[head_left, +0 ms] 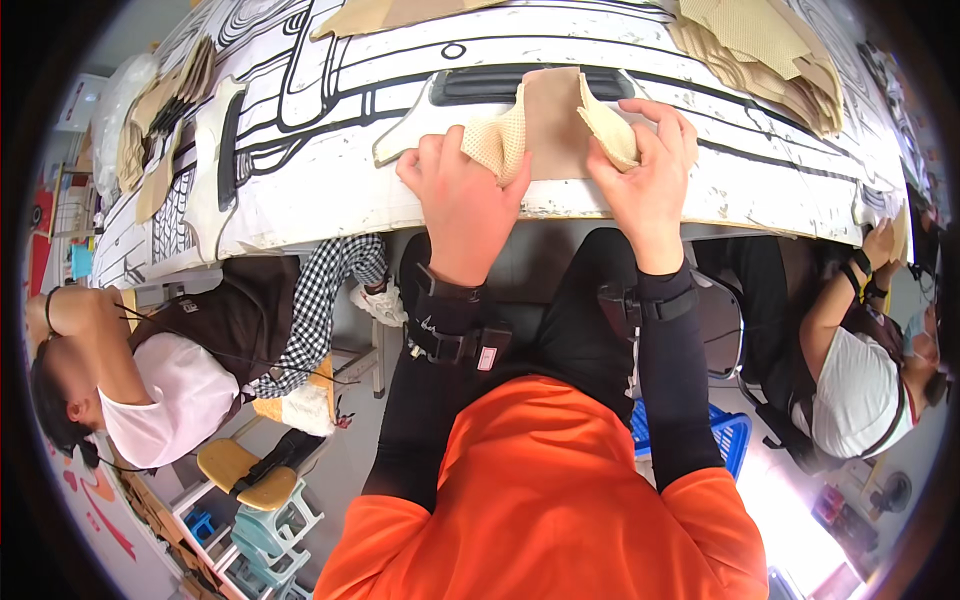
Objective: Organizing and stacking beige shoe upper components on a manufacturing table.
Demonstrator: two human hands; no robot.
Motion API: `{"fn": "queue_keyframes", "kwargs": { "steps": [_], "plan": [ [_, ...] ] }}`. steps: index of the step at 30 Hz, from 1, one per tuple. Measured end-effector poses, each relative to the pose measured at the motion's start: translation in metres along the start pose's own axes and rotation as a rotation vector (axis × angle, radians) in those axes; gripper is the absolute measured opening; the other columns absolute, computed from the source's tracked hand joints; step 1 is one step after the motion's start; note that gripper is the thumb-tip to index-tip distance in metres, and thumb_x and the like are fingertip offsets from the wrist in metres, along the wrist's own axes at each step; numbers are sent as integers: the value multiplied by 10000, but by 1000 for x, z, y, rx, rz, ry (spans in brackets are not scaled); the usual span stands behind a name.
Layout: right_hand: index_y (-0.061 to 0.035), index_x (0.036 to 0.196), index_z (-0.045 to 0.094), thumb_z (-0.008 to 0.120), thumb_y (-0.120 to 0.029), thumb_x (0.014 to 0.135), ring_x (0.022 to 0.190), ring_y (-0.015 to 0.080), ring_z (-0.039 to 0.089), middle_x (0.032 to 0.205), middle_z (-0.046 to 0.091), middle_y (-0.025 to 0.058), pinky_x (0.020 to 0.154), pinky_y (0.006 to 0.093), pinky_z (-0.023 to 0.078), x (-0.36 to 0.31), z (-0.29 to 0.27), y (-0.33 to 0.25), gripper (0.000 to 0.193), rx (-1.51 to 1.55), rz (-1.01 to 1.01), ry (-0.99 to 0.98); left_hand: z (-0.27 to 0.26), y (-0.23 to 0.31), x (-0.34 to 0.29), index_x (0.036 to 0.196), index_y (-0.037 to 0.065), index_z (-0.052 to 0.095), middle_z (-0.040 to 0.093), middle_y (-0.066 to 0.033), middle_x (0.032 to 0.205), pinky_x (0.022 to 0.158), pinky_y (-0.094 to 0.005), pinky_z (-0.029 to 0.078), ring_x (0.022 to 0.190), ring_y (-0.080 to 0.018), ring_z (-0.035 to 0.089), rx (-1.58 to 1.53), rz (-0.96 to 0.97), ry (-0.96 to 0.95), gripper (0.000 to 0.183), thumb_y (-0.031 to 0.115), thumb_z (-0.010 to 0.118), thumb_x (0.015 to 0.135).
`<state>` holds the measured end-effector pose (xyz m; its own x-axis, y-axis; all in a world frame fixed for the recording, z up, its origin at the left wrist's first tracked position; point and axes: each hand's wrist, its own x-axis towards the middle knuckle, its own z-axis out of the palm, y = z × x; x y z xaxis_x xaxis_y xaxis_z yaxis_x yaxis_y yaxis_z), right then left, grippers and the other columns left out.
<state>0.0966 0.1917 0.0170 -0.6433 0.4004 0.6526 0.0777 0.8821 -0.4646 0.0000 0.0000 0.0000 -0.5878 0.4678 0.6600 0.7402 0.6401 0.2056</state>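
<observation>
Cloth piece [553, 120]: set near the edge of the table [330, 205], between both hands, neither clearly nearer; its long axis is pointed away from the body.
Left hand [460, 200]: left flap [495, 140] is held loosely between thumb and bent forefinger.
Right hand [645, 185]: right flap [606, 128] is held by the thumb side; fingers are partly spread.
Black strip [470, 88]: crossed by the cloth.
</observation>
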Motion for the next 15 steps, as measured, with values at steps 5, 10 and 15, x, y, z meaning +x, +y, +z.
{"fn": "queue_keyframes", "kwargs": {
  "steps": [5,10,15],
  "plan": [
    [-40,859,731,812,-154,684,1269,339,533,1296,696,52,1125,508,371,0,4,0,224,-18,14,22,-7,2,5,636,-20,702,635,-159,1079,994,-570,360,1086,-354,522,27,-7,-68,484,385,880,833],
    [-54,890,745,852,-166,722,1232,337,547,1287,692,60,1089,484,403,-1,2,2,229,-15,60,39,-29,21,21,1043,-13,743,626,-172,1204,1028,-592,360,1145,-356,536,51,-142,-181,459,372,886,839],
    [-76,936,775,894,-202,789,1115,322,610,1147,741,82,1045,450,442,12,-21,-4,227,32,193,-41,-37,47,37,1559,53,540,517,-195,1547,1179,-706,298,1496,-416,428,273,-171,-32,894,393,912,821]
  ]
}}
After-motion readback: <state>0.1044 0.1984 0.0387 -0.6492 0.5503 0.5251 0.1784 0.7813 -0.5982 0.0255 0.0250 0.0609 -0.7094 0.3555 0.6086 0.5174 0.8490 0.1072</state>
